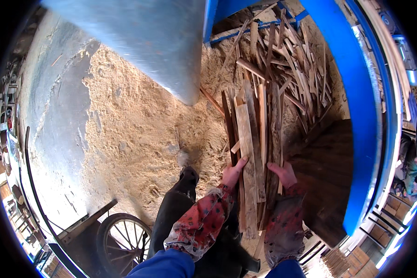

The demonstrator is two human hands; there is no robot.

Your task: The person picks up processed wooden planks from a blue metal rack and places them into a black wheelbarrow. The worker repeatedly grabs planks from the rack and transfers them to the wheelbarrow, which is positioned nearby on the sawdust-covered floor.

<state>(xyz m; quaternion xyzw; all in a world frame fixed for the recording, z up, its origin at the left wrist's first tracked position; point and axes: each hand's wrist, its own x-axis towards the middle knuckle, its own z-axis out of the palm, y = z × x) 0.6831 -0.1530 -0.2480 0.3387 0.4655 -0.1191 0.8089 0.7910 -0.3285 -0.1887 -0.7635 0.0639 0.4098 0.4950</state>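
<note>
A bundle of long, rough wood strips (248, 153) lies lengthwise between my two hands, its far ends reaching toward a larger heap. My left hand (233, 173) grips the bundle's left side, thumb on top and fingers out of sight beneath. On the opposite side my right hand (285, 174) clasps it the same way, its thumb over the edge strip. Red patterned sleeve covers, stained and dusty, reach over both forearms. Beyond the bundle, a tangled heap of thin wood strips (289, 60) spreads under a blue frame.
A blue metal frame (361, 139) curves along the right. From above, a grey metal panel (148, 41) juts in. Sawdust (129, 125) covers the floor at left. A spoked cart wheel (123, 243) stands at lower left, and a dark board (326, 171) lies right of my hands.
</note>
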